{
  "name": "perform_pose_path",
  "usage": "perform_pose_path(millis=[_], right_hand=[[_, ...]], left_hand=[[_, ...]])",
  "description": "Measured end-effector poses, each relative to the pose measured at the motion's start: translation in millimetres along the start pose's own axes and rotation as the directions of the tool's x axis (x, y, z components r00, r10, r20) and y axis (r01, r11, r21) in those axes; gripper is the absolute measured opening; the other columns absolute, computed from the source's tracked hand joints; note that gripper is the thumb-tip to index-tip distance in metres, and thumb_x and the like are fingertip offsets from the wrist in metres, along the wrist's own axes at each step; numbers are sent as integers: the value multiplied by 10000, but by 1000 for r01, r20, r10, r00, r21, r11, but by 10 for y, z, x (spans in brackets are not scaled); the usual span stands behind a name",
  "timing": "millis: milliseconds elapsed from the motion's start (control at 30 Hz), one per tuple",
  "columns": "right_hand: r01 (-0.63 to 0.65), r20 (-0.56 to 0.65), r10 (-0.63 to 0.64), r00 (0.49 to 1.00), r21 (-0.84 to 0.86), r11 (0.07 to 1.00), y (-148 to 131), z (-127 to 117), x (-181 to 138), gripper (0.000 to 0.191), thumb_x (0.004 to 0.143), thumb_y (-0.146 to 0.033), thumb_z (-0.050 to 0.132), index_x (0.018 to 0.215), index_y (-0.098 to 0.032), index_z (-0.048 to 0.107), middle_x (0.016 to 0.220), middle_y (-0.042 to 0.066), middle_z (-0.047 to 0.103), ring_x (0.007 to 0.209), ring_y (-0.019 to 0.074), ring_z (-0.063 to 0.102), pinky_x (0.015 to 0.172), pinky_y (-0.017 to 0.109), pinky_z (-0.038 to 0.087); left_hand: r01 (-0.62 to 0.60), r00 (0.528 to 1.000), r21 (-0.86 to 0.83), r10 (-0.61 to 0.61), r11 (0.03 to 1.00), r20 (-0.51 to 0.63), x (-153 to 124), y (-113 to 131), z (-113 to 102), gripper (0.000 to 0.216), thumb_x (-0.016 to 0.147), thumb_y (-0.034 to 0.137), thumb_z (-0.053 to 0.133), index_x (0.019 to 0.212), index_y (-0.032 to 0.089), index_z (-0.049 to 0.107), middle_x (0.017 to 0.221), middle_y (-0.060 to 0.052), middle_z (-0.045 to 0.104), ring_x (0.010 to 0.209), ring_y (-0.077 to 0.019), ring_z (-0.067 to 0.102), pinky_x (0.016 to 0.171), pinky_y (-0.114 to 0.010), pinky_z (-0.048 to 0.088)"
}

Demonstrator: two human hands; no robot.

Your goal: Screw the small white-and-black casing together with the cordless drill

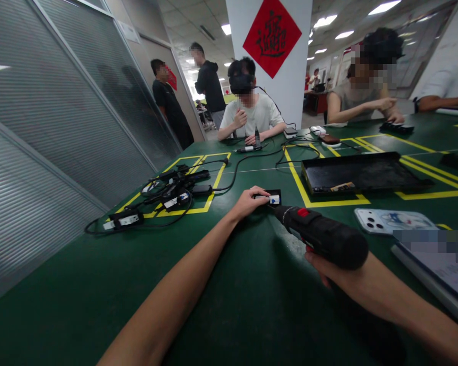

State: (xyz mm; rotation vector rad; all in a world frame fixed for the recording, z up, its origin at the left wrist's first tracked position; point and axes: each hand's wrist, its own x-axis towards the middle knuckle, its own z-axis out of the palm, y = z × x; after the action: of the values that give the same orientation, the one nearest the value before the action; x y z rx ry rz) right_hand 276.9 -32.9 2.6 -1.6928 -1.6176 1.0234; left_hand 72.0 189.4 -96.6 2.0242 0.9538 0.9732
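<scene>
My right hand (322, 264) is wrapped round the handle of a black cordless drill (326, 236) with a red switch on top. The drill points forward and left, its bit end close to a small black case (278, 193) with a white and blue piece in it. Fingers of my left hand (248, 202) hold this case from the left, against the green table (229, 284). The bit's tip is too small to tell whether it touches the case. My left fingertips partly cover the white piece.
Cables and adapters (175, 190) lie heaped at the left. A black tray (351, 173) holds a small part at the right. Nearer me are a phone (397, 221) and a grey device (438, 269). People sit across the table, a pen-like tool (248, 149) before one.
</scene>
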Motion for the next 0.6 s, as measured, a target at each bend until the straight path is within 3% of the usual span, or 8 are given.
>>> perform_pose_path(millis=[300, 600], right_hand=[[116, -4, -116, 993, -52, 992, -11, -46, -5, 356, 773, -361, 556, 444, -228, 544, 428, -24, 528, 384, 117, 485, 348, 214, 398], [123, -7, -124, 992, -75, 990, 10, -51, -9, 257, 776, -365, 546, 571, -233, 625, 466, -19, 563, 418, 139, 531, 374, 236, 422]], left_hand=[[-3, 1000, 27, 3, 1000, 2, -15, 56, -14, 253, 739, 354, 622, 892, 165, 689, 979, -57, 621, 949, -170, 556, 902, -311, 405], [30, 1000, 31, -30, 999, 3, -13, 88, -17, 240, 729, 338, 627, 888, 172, 697, 978, -57, 624, 955, -179, 553, 903, -319, 409]])
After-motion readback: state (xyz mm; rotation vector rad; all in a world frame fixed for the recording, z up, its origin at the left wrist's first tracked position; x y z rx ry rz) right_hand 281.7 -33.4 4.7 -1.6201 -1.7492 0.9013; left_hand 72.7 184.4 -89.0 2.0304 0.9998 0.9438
